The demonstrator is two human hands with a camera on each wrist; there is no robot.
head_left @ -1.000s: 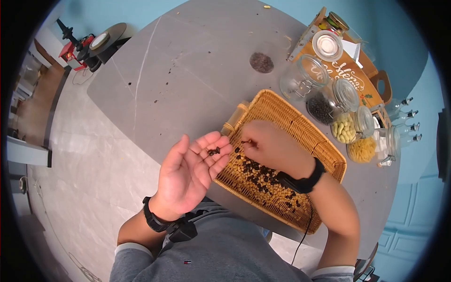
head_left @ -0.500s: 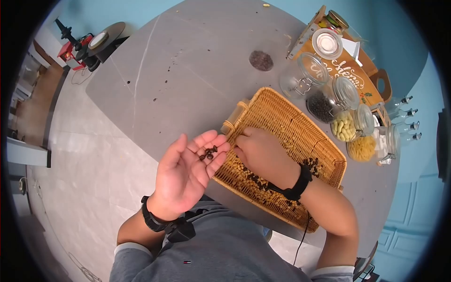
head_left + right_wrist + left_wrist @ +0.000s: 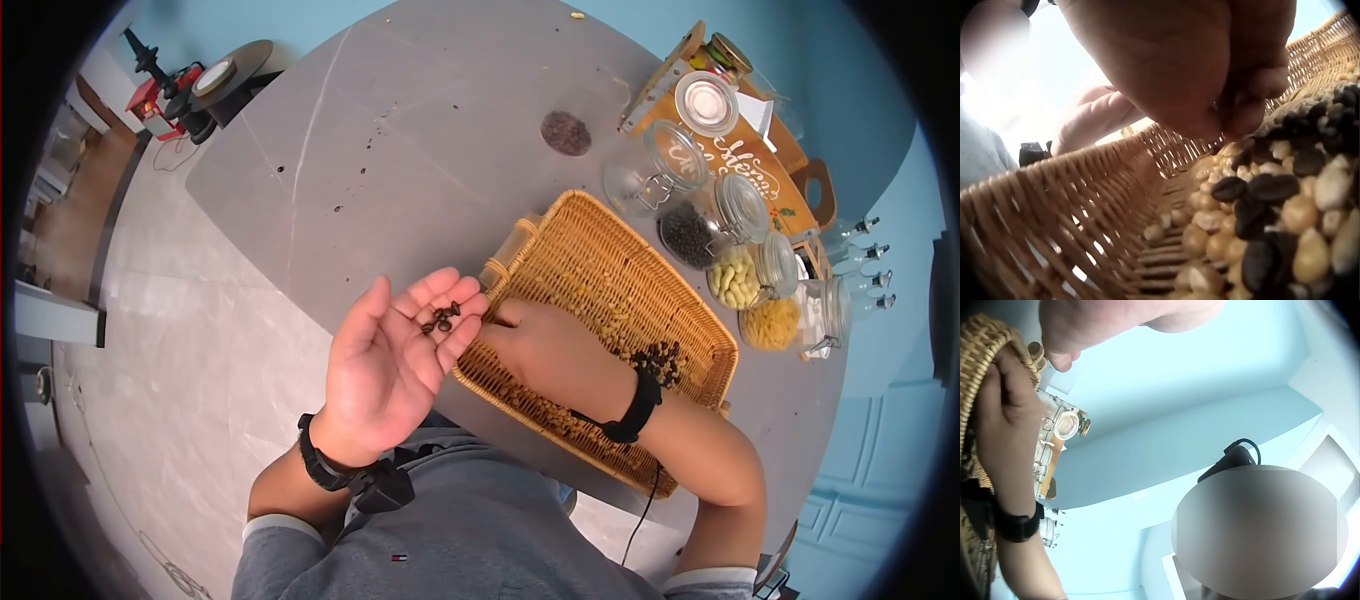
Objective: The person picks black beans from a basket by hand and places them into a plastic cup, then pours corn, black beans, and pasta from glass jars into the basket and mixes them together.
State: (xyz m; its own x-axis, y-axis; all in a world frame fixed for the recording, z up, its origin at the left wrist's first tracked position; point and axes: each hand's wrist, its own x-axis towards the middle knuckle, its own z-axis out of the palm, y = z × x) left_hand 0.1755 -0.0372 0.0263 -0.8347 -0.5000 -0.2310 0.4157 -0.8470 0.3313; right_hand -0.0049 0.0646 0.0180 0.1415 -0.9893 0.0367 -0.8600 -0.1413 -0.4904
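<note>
My left hand [image 3: 385,375] lies palm up beside the basket's left end, its fingers relaxed and nearly straight. Several dark coffee beans [image 3: 443,325] rest on those fingers. Inside the wicker basket [image 3: 570,215], my right hand [image 3: 555,350] reaches down at the near left corner. Its thumb and fingers [image 3: 1247,119] curl together low over the kernels, pinching at a dark bean largely hidden by the fingertips. Yellow corn kernels [image 3: 1300,215] and more coffee beans [image 3: 1263,259] lie mixed on the basket's floor.
Glass clip-top jars stand behind the basket: one looks bare, others hold dark beans [image 3: 688,235], peanuts [image 3: 735,280] and yellow pasta [image 3: 770,322]. A wooden crate [image 3: 790,150] is behind them. A round dark-brown patch [image 3: 566,132] and scattered dark bits are on the grey table [image 3: 450,150].
My right hand has gone from beside my left fingertips down into the basket's near left part. More coffee beans lie on my left hand than a second ago; that hand has hardly moved.
</note>
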